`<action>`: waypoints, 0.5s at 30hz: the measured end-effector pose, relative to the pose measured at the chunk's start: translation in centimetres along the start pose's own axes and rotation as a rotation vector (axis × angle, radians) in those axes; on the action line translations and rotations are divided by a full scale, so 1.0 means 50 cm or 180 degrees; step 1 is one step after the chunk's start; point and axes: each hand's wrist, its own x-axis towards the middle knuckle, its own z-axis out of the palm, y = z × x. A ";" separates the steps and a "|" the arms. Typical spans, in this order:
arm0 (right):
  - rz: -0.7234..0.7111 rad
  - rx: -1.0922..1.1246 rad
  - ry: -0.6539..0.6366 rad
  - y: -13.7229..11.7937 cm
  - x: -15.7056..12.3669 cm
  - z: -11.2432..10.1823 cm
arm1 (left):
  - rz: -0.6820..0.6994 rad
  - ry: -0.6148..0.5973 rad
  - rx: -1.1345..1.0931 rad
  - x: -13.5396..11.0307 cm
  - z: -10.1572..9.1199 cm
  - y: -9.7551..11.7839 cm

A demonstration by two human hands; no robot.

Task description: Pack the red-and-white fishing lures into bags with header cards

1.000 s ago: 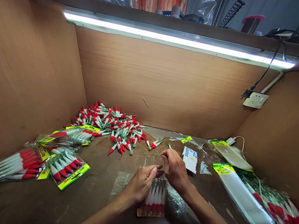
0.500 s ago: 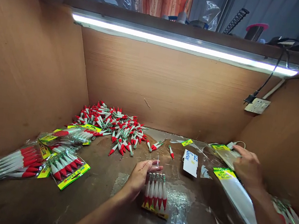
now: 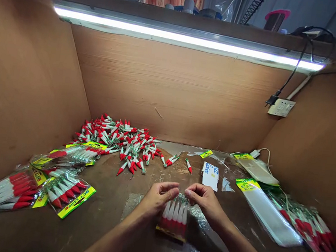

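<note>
Both my hands are at a clear bag of red-and-white fishing lures (image 3: 175, 218), low in the middle of the head view. Several lures lie side by side in it, red ends toward me, over a yellow header at the near edge. My left hand (image 3: 160, 197) pinches the bag's far left corner between thumb and fingers. At the far right corner, my right hand (image 3: 203, 199) has thumb and fingertips pressed together on the plastic. The clear film between the fingertips is hard to make out. The green wire hooks of the lures show between the two hands.
A heap of loose lures (image 3: 123, 136) lies at the back left. Filled lure bags (image 3: 4, 191) are at the left. On the right are flat clear bags (image 3: 270, 214), more lures (image 3: 313, 223) and a white paper tag (image 3: 210, 176). A light tube (image 3: 191, 40) hangs overhead.
My right hand has left the flat bags at the right and come to the held bag, beside my left hand. My left hand keeps its hold. The camera view has shifted slightly.
</note>
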 end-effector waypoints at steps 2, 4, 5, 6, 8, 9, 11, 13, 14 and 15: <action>-0.0002 0.0044 -0.0003 -0.003 -0.005 -0.008 | 0.0021 -0.0088 0.0156 -0.004 0.004 0.005; 0.0003 -0.0014 -0.0060 -0.005 -0.008 -0.012 | -0.0055 -0.0018 -0.0005 -0.008 0.013 0.005; 0.0006 -0.0042 -0.0079 -0.003 -0.008 -0.013 | -0.0148 0.0045 -0.0189 -0.010 0.019 0.003; 0.0012 -0.0058 -0.0085 0.001 -0.006 -0.014 | -0.0277 0.0092 -0.0391 -0.010 0.024 -0.001; 0.0079 -0.0032 -0.0085 0.014 0.000 -0.015 | -0.0575 0.0090 -0.0705 -0.010 0.030 -0.012; 0.0135 0.0010 -0.0112 0.023 0.003 -0.016 | -0.0714 0.0062 -0.0791 -0.008 0.030 -0.017; 0.0278 0.0116 -0.0215 0.041 0.008 -0.020 | -0.0926 -0.0006 -0.0831 -0.006 0.025 -0.023; 0.0407 0.0201 -0.0352 0.052 0.009 -0.028 | -0.1047 -0.0139 -0.0813 -0.005 0.013 -0.022; 0.0444 0.0225 -0.0421 0.056 0.008 -0.032 | -0.1070 -0.0243 -0.0762 -0.005 0.006 -0.021; 0.0473 0.0235 -0.0497 0.058 0.007 -0.037 | -0.1040 -0.0365 -0.0602 -0.005 -0.002 -0.019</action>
